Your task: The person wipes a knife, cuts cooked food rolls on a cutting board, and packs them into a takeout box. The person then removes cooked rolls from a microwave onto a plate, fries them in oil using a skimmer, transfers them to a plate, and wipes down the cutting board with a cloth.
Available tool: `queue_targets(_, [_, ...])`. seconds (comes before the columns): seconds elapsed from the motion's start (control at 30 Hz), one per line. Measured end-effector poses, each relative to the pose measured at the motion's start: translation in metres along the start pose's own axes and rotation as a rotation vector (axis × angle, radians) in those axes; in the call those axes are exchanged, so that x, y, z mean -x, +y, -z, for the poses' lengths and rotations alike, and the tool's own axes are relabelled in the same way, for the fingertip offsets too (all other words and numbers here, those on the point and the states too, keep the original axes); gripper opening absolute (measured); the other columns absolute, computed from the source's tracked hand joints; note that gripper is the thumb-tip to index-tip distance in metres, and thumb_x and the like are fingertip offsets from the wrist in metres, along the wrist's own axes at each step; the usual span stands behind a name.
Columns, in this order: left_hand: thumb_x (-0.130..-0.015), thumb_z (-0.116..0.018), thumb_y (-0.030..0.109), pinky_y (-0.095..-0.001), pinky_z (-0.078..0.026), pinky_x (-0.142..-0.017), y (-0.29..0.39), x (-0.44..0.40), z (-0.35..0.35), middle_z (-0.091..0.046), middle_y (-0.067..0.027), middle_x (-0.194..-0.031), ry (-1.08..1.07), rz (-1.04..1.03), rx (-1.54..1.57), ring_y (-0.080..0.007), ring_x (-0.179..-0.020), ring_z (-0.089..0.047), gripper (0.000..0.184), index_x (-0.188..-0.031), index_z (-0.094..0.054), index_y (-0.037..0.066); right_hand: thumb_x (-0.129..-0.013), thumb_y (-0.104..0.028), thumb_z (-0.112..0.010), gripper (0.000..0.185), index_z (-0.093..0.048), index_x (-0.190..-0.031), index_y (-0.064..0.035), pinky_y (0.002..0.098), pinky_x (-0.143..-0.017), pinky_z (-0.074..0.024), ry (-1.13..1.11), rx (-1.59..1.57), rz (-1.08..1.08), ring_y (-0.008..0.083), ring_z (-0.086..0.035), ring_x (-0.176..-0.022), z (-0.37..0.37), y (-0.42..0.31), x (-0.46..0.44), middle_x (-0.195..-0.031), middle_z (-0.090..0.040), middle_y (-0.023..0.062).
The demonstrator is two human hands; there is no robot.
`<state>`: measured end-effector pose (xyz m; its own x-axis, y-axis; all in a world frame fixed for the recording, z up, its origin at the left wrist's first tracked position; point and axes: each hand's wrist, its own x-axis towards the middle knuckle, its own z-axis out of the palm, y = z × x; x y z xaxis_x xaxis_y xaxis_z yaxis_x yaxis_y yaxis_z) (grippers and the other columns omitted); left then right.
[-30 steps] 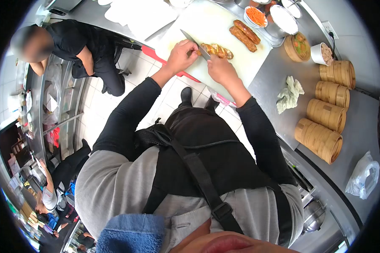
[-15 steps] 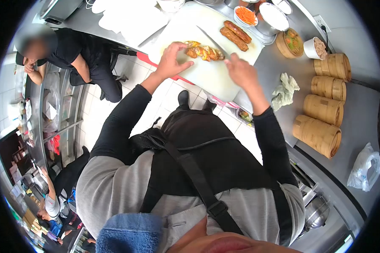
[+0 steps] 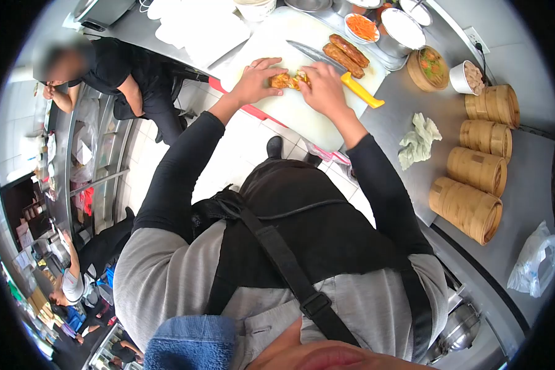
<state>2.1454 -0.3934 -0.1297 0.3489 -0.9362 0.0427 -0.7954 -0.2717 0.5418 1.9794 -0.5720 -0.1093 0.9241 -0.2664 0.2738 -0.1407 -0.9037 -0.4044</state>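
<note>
On the white cutting board [image 3: 314,120] lie golden-brown slices of a fried roll [image 3: 280,81], partly covered by my fingers. My left hand [image 3: 257,83] is closed around the left end of the slices, fingers and thumb on either side. From the right, my right hand [image 3: 325,90] grips the other end, its fingers bent over the pieces. Just beyond my right hand rests a knife with a yellow handle [image 3: 365,92], its blade pointing up and left. Two whole browned rolls [image 3: 346,53] lie side by side past the blade.
Shredded carrot fills a bowl [image 3: 362,27] beside metal pots [image 3: 402,28]. A bamboo steamer [image 3: 428,65], a white tub [image 3: 466,78] and several stacked steamers [image 3: 465,209] stand to the right. A crumpled cloth [image 3: 420,140] lies nearby. A seated person [image 3: 120,77] is at the left.
My right hand has let go of the knife, now lying on the board with its handle toward the right edge. It has moved left onto the slices, which are now pressed together.
</note>
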Motion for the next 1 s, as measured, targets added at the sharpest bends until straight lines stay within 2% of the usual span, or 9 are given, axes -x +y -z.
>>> queue_targets(0.17, [-0.073, -0.083, 0.027, -0.0464, -0.037, -0.109, -0.007, 0.005, -0.01, -0.05, -0.0093, -0.144, 0.118, -0.037, 0.13, -0.0339, -0.131, -0.046, 0.066, -0.134, -0.059, 0.017, -0.083, -0.034, -0.068, 0.039, -0.068, -0.117, -0.0147, 0.047, -0.097, -0.0351, -0.239, -0.027, 0.011, 0.0275, -0.048, -0.119, -0.025, -0.008, -0.043, -0.126, -0.057, 0.0039])
queue_targets(0.27, [-0.072, -0.084, 0.022, -0.0433, -0.04, -0.107, 0.0, 0.01, -0.011, -0.055, -0.0112, -0.136, 0.193, -0.016, 0.188, -0.0334, -0.125, -0.051, 0.064, -0.13, -0.059, 0.013, -0.083, -0.034, -0.066, 0.037, -0.069, -0.115, -0.0151, 0.0502, -0.101, -0.0298, -0.372, -0.048, -0.051, 0.0264, -0.045, -0.124, -0.021, -0.008, -0.046, -0.128, -0.057, 0.0056])
queue_targets(0.43, [-0.073, -0.082, 0.011, -0.0417, -0.042, -0.106, 0.002, 0.012, -0.015, -0.056, -0.0127, -0.13, 0.201, 0.04, 0.317, -0.0327, -0.123, -0.052, 0.068, -0.135, -0.053, 0.011, -0.082, -0.033, -0.067, 0.031, -0.071, -0.108, -0.0163, 0.0509, -0.101, -0.0273, -0.294, -0.058, -0.005, 0.0255, -0.046, -0.124, -0.034, -0.002, -0.038, -0.127, -0.058, 0.0037])
queue_targets(0.63, [-0.074, -0.079, 0.008, -0.041, -0.042, -0.106, 0.017, 0.017, -0.007, -0.056, -0.0131, -0.13, 0.231, 0.099, 0.426, -0.0326, -0.121, -0.054, 0.073, -0.139, -0.048, 0.011, -0.08, -0.028, -0.067, 0.02, -0.069, -0.097, -0.0159, 0.0498, -0.099, -0.0275, -0.241, -0.167, 0.013, 0.0241, -0.049, -0.121, -0.039, -0.009, -0.041, -0.122, -0.06, 0.0019])
queue_targets(0.73, [-0.079, -0.078, 0.008, -0.0404, -0.043, -0.105, 0.011, 0.017, -0.013, -0.056, -0.0109, -0.135, 0.297, 0.068, 0.153, -0.0278, -0.124, -0.054, 0.068, -0.141, -0.05, 0.013, -0.079, -0.024, -0.068, 0.019, -0.067, -0.096, -0.0164, 0.0492, -0.096, -0.0288, -0.193, -0.167, 0.057, 0.0245, -0.05, -0.119, -0.038, -0.005, -0.034, -0.122, -0.06, 0.0018])
queue_targets(0.77, [-0.079, -0.077, 0.008, -0.0401, -0.044, -0.104, 0.01, 0.018, -0.012, -0.057, -0.0107, -0.134, 0.234, 0.067, 0.18, -0.0271, -0.124, -0.054, 0.066, -0.139, -0.053, 0.013, -0.078, -0.023, -0.068, 0.019, -0.066, -0.096, -0.0167, 0.0489, -0.096, -0.0294, -0.181, -0.16, 0.073, 0.0248, -0.051, -0.119, -0.034, -0.003, -0.029, -0.121, -0.06, 0.0017])
queue_targets(0.83, [-0.08, -0.077, 0.008, -0.0394, -0.045, -0.103, 0.007, 0.017, -0.005, -0.06, -0.0103, -0.131, 0.105, 0.055, 0.229, -0.0258, -0.124, -0.054, 0.06, -0.137, -0.057, 0.012, -0.077, -0.019, -0.069, 0.028, -0.065, -0.104, -0.0144, 0.0487, -0.096, -0.0337, -0.141, -0.147, 0.041, 0.0278, -0.052, -0.118, -0.011, 0.007, -0.019, -0.123, -0.059, 0.006])
queue_targets(0.97, [-0.078, -0.077, 0.007, -0.0372, -0.048, -0.1, 0.014, 0.022, -0.005, -0.061, -0.0103, -0.129, 0.073, 0.114, 0.457, -0.0254, -0.124, -0.054, 0.058, -0.134, -0.06, 0.01, -0.076, -0.012, -0.069, 0.044, -0.06, -0.119, -0.0065, 0.0475, -0.099, -0.0416, -0.115, -0.159, -0.055, 0.0354, -0.052, -0.118, 0.011, 0.049, 0.014, -0.124, -0.057, 0.0165])
queue_targets(1.0, [-0.078, -0.077, 0.006, -0.0366, -0.048, -0.099, 0.016, 0.022, -0.005, -0.059, -0.0105, -0.131, 0.046, 0.123, 0.457, -0.0254, -0.124, -0.054, 0.061, -0.136, -0.058, 0.01, -0.077, -0.007, -0.068, 0.045, -0.059, -0.12, 0.0005, 0.045, -0.102, -0.0435, -0.16, -0.164, -0.105, 0.0398, -0.053, -0.117, 0.019, 0.047, 0.021, -0.122, -0.056, 0.0231])
